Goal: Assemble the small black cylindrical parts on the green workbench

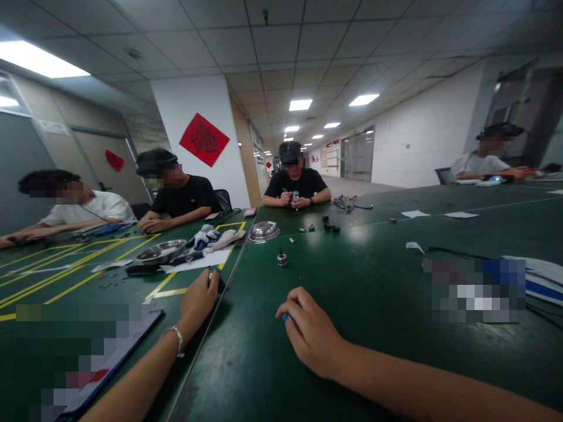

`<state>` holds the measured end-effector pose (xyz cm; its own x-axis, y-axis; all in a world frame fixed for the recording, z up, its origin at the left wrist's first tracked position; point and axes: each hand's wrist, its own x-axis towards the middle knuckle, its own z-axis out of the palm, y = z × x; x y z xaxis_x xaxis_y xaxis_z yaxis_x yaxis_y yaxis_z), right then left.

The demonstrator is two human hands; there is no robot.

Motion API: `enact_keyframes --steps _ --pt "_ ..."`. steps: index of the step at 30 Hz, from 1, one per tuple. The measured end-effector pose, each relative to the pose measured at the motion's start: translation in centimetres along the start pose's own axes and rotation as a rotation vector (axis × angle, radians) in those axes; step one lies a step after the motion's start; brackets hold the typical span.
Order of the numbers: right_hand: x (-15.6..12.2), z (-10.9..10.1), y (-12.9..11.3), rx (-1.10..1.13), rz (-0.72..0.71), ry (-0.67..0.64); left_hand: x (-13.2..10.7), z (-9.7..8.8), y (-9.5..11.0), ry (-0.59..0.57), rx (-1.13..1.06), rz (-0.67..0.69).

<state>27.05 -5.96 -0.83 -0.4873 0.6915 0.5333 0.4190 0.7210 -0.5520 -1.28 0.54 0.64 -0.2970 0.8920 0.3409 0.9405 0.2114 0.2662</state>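
My left hand (199, 300) rests on the green table (352, 293), fingers curled round a small dark part (218, 280) at their tips. My right hand (308, 331) lies knuckles-up to its right, fingers bent over something small and blue (285, 317) that I cannot make out. A small metal cylindrical part (281, 257) stands on the table just beyond both hands.
A metal bowl (160, 251), gloves (215, 237) and white paper (197, 261) lie at left beyond yellow tape lines; another metal dish (263, 232) sits mid-table. Small dark parts (329, 226) lie farther off. Several people sit around the table. Cables run at right.
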Motion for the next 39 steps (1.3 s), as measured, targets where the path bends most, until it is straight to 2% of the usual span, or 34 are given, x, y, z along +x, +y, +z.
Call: enact_keyframes --steps 2,6,13,18,24,30,33,39 --pt "0.0 0.0 0.0 0.002 0.003 -0.005 -0.5 0.4 0.8 -0.024 -0.023 0.128" --pt "0.1 0.0 0.0 -0.001 0.002 -0.012 -2.1 1.1 2.7 -0.073 -0.075 0.475" --pt "-0.1 0.4 0.3 -0.018 -0.011 -0.001 -5.4 1.9 5.3 -0.127 -0.237 0.644" --pt "0.0 0.8 0.6 -0.111 0.058 -0.024 -7.7 1.9 7.0 -0.225 -0.425 0.670" --pt "0.1 0.9 0.8 -0.197 0.116 -0.077 -8.6 0.8 8.3 -0.395 -0.625 0.556" --pt "0.1 0.9 0.9 -0.228 0.095 -0.087 -7.7 1.7 7.7 -0.363 -0.708 0.532" --pt "0.0 1.0 1.0 -0.239 0.105 -0.067 -7.6 2.1 7.4 -0.382 -0.710 0.502" --pt "0.0 1.2 1.2 -0.255 0.119 -0.046 -8.2 1.8 7.8 -0.428 -0.605 0.594"
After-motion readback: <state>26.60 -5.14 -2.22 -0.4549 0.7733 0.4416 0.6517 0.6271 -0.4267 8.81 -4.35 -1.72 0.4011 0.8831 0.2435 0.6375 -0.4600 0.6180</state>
